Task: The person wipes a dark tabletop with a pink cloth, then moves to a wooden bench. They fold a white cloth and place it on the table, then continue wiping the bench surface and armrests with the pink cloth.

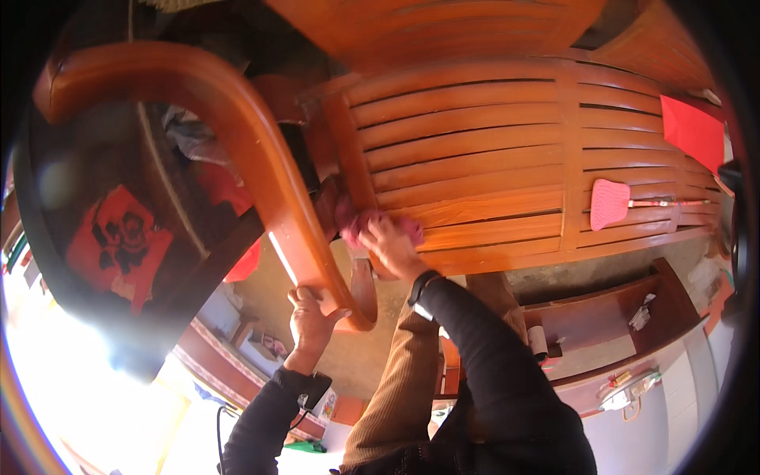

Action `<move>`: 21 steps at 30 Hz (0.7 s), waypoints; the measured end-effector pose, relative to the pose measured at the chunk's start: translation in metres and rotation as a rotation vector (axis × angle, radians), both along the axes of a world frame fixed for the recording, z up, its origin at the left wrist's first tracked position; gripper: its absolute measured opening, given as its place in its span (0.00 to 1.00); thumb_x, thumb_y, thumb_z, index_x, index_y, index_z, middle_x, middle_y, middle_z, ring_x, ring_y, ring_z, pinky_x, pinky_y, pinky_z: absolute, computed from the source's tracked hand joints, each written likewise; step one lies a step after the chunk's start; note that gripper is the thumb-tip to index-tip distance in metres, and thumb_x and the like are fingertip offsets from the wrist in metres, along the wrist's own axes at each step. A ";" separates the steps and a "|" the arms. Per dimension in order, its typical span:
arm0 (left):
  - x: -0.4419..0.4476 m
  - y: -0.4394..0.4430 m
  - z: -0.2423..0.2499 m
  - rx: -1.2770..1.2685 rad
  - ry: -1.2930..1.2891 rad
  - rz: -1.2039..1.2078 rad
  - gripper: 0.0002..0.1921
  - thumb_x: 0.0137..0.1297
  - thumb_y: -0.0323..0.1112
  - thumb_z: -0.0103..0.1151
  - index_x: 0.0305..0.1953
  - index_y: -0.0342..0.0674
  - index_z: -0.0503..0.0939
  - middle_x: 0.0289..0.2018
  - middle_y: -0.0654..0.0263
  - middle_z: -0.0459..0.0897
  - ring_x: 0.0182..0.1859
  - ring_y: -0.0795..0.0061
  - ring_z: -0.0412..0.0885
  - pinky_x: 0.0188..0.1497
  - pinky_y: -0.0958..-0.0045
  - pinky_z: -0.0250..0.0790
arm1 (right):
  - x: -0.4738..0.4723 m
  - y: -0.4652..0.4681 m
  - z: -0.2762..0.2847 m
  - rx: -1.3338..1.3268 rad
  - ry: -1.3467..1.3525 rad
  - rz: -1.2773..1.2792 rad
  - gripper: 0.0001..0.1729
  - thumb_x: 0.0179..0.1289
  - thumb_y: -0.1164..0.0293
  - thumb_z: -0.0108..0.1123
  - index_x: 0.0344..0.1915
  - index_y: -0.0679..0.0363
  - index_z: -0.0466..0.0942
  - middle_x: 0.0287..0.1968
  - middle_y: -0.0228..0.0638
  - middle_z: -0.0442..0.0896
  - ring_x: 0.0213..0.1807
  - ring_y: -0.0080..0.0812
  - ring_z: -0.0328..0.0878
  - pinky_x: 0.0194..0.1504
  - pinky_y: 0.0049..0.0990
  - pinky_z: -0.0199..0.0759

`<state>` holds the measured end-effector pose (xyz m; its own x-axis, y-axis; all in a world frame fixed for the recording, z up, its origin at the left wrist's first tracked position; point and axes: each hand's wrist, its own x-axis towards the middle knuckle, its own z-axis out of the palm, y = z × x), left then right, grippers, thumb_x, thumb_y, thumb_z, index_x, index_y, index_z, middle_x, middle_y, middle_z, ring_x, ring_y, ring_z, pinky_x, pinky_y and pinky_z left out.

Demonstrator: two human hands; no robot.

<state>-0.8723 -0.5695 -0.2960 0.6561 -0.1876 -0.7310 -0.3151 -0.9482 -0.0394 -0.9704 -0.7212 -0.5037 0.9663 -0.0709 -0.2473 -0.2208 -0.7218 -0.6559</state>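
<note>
My left hand [312, 323] grips the front end of the curved wooden armrest [279, 178], thumb on one side and fingers on the other. My right hand [389, 246] presses a crumpled pink cloth [356, 228] against the near left corner of a slatted wooden bench seat [463, 172]. Part of the cloth lies hidden under my fingers. On the seat's right half rests a pink fly swatter [610, 205], its handle pointing right. A red sheet [693, 133] lies farther along at the right end.
Left of the armrest stands a dark surface bearing a red paper decoration [122, 246] with writing. Behind me is a low wooden table [605, 332] with a paper roll [537, 343] near it. The wooden backrest [451, 29] rises beyond the seat.
</note>
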 end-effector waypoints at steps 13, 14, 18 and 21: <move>0.003 0.002 -0.001 0.031 -0.015 -0.064 0.46 0.41 0.52 0.87 0.49 0.35 0.61 0.48 0.54 0.69 0.41 0.51 0.80 0.43 0.53 0.78 | -0.107 -0.273 -0.020 -0.303 -0.069 -0.969 0.18 0.59 0.76 0.69 0.47 0.50 0.75 0.45 0.35 0.73 0.46 0.43 0.78 0.37 0.42 0.79; 0.003 0.002 -0.001 0.036 -0.012 -0.049 0.46 0.41 0.52 0.87 0.49 0.35 0.62 0.48 0.55 0.69 0.41 0.51 0.80 0.43 0.52 0.78 | -0.105 -0.274 -0.023 -0.283 0.006 -1.041 0.15 0.62 0.76 0.68 0.47 0.52 0.75 0.43 0.36 0.72 0.48 0.42 0.77 0.39 0.43 0.78; 0.002 0.003 0.001 -0.004 -0.005 -0.059 0.45 0.42 0.51 0.87 0.48 0.35 0.62 0.47 0.55 0.68 0.40 0.50 0.79 0.42 0.52 0.77 | -0.033 -0.172 -0.028 0.142 -0.098 -0.990 0.08 0.76 0.66 0.53 0.48 0.55 0.76 0.47 0.34 0.73 0.49 0.42 0.75 0.43 0.43 0.74; 0.003 0.006 0.002 -0.036 -0.006 -0.068 0.44 0.42 0.50 0.87 0.48 0.35 0.62 0.46 0.55 0.68 0.40 0.50 0.79 0.42 0.53 0.77 | 0.045 -0.060 -0.018 -0.275 -0.020 -0.337 0.18 0.62 0.66 0.57 0.53 0.50 0.78 0.56 0.36 0.75 0.56 0.40 0.76 0.51 0.36 0.80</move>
